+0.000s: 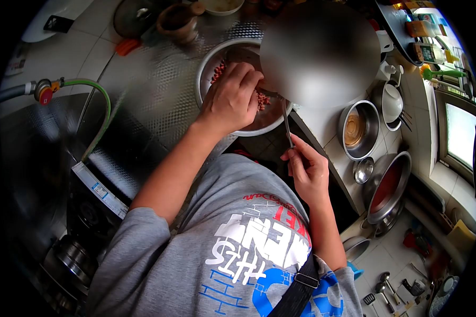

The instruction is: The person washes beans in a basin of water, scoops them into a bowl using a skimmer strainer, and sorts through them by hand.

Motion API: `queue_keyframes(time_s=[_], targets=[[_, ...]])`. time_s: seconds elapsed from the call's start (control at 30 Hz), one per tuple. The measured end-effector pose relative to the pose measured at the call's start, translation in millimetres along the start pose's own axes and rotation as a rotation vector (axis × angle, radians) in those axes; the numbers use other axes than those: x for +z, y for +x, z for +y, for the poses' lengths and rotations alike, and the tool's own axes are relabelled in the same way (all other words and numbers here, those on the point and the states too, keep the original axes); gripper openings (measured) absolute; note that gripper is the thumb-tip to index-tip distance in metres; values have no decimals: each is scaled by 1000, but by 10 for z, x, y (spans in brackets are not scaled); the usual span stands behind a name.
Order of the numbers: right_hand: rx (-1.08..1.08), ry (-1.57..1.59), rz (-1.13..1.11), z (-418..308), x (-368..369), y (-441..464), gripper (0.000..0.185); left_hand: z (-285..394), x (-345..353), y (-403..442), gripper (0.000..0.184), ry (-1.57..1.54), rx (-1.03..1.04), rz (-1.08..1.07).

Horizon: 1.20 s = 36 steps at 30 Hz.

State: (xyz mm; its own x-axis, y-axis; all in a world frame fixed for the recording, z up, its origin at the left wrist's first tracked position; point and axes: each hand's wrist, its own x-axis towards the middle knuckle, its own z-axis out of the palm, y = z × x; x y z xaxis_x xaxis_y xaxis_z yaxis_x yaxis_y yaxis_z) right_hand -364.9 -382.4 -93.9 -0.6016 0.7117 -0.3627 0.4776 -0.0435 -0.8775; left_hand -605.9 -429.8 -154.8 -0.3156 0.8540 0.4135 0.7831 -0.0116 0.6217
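Note:
A wide metal basin point(200, 79) holds small reddish pieces that look like peanuts point(263, 101). Over its middle is my left hand point(234, 94), fingers curled downward; the fingertips and whatever they grip are hidden. My right hand point(308, 166), just outside the basin's near right rim, pinches the handle of a thin metal utensil point(287, 124) between thumb and fingers. That utensil points up toward the rim, and a round blurred patch covers its far end and the basin's right part.
Right of me, a tiled counter carries a metal pot point(373, 124), a small metal bowl point(363, 170) and a large metal bowl point(390, 187). At left are a gas stove point(90, 211) and a green hose point(110, 108). A wooden mortar point(179, 24) stands behind the basin.

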Motion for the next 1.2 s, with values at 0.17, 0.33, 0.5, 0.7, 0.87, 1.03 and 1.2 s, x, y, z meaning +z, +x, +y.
queue_keyframes(time_s=[0.17,0.33,0.5,0.7,0.87,1.03,1.2], targets=[[-6,11,9,-23,-38,20,39,-85,-10,-73,33,-18,-16,87],[39,68,10,-12,-56,23,37,-106,-121,-88,33,33,-37,122],[55,87,-8,-21,-59,33,35,-73,-173,-33,42,21,38,80],[37,54,-12,-55,-48,45,35,-17,-59,-66,38,65,82,36],[22,24,6,-18,-69,31,36,-79,-75,-166,29,85,11,102],[49,73,-1,-41,-62,30,36,-101,-121,-123,36,150,-85,236],[52,70,-13,-43,-53,21,36,-160,-146,-84,32,188,-118,194]])
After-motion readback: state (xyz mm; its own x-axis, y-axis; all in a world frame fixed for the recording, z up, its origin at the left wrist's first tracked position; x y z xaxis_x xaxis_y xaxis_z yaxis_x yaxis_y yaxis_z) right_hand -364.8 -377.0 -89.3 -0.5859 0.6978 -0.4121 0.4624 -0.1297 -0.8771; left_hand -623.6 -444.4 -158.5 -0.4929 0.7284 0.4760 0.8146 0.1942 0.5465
